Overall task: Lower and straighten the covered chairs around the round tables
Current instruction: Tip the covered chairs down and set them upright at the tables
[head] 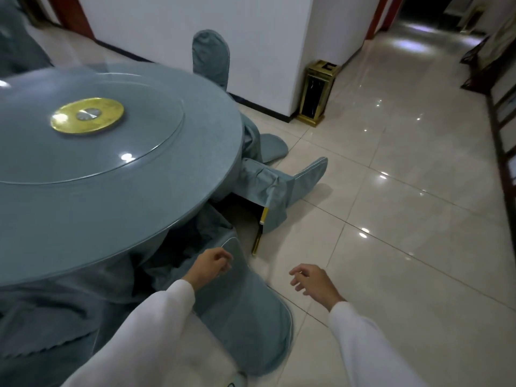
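A: Where is the chair [245, 311]?
B: At six o'clock of the worktop [195, 152], tipped against it, presumably for floor cleaning.
A: Hands?
B: Left hand [210, 265] and right hand [311, 279] are noted released, nothing grasped.

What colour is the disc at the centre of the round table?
Gold, with a silver hub; the disc shows in the head view.

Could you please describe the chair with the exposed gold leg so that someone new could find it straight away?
Start at the round table with the glass turntable and follow its right edge down to the tiled floor. There a covered chair leans tipped against the table, its back sloping out onto the tiles. Unlike the other chairs, its cover has ridden up, showing a gold leg.
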Available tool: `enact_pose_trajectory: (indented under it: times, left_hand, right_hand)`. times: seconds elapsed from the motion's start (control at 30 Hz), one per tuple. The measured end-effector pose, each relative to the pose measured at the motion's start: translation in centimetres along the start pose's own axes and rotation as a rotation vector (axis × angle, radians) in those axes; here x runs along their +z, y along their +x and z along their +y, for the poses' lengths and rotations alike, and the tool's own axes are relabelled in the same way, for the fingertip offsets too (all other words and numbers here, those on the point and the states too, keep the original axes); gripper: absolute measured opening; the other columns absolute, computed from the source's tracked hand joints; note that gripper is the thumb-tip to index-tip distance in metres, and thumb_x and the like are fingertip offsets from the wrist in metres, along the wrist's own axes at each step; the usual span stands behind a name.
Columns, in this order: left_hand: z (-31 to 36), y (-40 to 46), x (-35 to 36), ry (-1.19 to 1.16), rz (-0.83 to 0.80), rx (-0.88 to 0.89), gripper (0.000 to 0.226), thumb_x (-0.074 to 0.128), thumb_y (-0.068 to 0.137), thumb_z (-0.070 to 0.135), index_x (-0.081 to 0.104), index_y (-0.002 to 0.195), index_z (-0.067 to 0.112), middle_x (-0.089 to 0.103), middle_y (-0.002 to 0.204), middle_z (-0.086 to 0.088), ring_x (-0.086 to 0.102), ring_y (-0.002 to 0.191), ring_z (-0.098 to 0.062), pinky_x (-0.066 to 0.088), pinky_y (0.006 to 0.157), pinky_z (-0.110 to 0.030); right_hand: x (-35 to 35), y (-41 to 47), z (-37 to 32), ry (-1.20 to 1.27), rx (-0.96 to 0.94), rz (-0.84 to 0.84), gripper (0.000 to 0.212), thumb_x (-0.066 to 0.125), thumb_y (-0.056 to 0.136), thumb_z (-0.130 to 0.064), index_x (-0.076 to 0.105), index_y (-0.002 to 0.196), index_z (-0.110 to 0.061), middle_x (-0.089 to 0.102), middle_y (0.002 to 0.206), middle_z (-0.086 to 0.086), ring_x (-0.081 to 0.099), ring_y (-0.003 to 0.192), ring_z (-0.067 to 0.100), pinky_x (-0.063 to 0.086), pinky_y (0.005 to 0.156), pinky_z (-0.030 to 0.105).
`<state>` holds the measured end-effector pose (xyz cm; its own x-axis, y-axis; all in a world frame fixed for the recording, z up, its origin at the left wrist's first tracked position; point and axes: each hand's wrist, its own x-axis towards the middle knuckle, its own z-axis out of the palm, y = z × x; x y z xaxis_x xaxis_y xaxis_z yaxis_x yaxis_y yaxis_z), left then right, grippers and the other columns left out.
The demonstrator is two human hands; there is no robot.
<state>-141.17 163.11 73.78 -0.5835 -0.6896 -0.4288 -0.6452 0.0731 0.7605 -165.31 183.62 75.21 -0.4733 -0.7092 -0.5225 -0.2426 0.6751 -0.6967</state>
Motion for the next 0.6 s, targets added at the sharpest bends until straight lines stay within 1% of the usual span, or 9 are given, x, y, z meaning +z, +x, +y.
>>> enact_pose_trajectory:
  times: [0.17, 0.27, 0.33, 0.47, 0.53, 0.6]
  left_hand:
    - [0.2, 2.6, 0.8, -0.090, 0.095, -0.080, 0.022, 0.047, 0.102, 0.009, 0.067, 0.107, 0.016, 0.074, 0.093, -0.002, 0.072, 0.084, -0.013, 0.053, 0.066, -0.017]
    - [0.0, 2.9, 1.7, -0.130, 0.144, -0.135, 0.022, 0.048, 0.101, 0.009, 0.068, 0.104, 0.018, 0.075, 0.091, -0.002, 0.072, 0.082, -0.014, 0.053, 0.064, -0.018]
    - [0.1, 3.1, 2.6, -0.152, 0.169, -0.168, 0.024, 0.048, 0.100, 0.008, 0.069, 0.099, 0.020, 0.075, 0.088, -0.001, 0.071, 0.078, -0.014, 0.053, 0.062, -0.019]
    - [0.5, 3.6, 5.6, -0.282, 0.313, -0.270, 0.028, 0.049, 0.095, 0.002, 0.070, 0.090, 0.019, 0.075, 0.075, 0.002, 0.068, 0.069, -0.016, 0.051, 0.054, -0.023]
    - [0.9, 3.5, 8.0, -0.373, 0.399, -0.314, 0.029, 0.050, 0.093, -0.003, 0.070, 0.087, 0.018, 0.075, 0.069, 0.002, 0.066, 0.066, -0.019, 0.048, 0.054, -0.026]
    - [1.1, 3.1, 11.1, -0.443, 0.472, -0.351, 0.027, 0.052, 0.093, -0.001, 0.071, 0.091, 0.018, 0.077, 0.073, 0.002, 0.066, 0.066, -0.017, 0.047, 0.055, -0.026]
  right_hand:
    - [-1.9, 5.5, -1.3, -0.072, -0.049, -0.061, 0.023, 0.049, 0.102, -0.019, 0.072, 0.103, -0.024, 0.076, 0.089, -0.004, 0.073, 0.081, 0.015, 0.059, 0.070, 0.026]
    - [-3.1, 8.5, -1.6, -0.142, -0.082, -0.136, 0.024, 0.048, 0.104, -0.020, 0.071, 0.107, -0.021, 0.076, 0.092, -0.002, 0.072, 0.083, 0.016, 0.058, 0.070, 0.025]
    - [-4.1, 10.6, -1.2, -0.187, -0.106, -0.188, 0.024, 0.047, 0.105, -0.021, 0.070, 0.109, -0.021, 0.075, 0.094, -0.002, 0.072, 0.085, 0.016, 0.058, 0.073, 0.026]
    - [-6.0, 14.3, 0.4, -0.273, -0.169, -0.302, 0.022, 0.048, 0.106, -0.024, 0.069, 0.111, -0.022, 0.073, 0.098, -0.002, 0.071, 0.090, 0.015, 0.060, 0.079, 0.028]
    - [-7.0, 15.6, 1.3, -0.292, -0.182, -0.348, 0.022, 0.048, 0.105, -0.024, 0.069, 0.110, -0.022, 0.074, 0.097, -0.002, 0.071, 0.089, 0.016, 0.062, 0.081, 0.031]
    - [-8.1, 16.6, 2.3, -0.319, -0.201, -0.406, 0.022, 0.048, 0.105, -0.023, 0.069, 0.110, -0.022, 0.074, 0.096, -0.001, 0.071, 0.088, 0.017, 0.061, 0.080, 0.031]
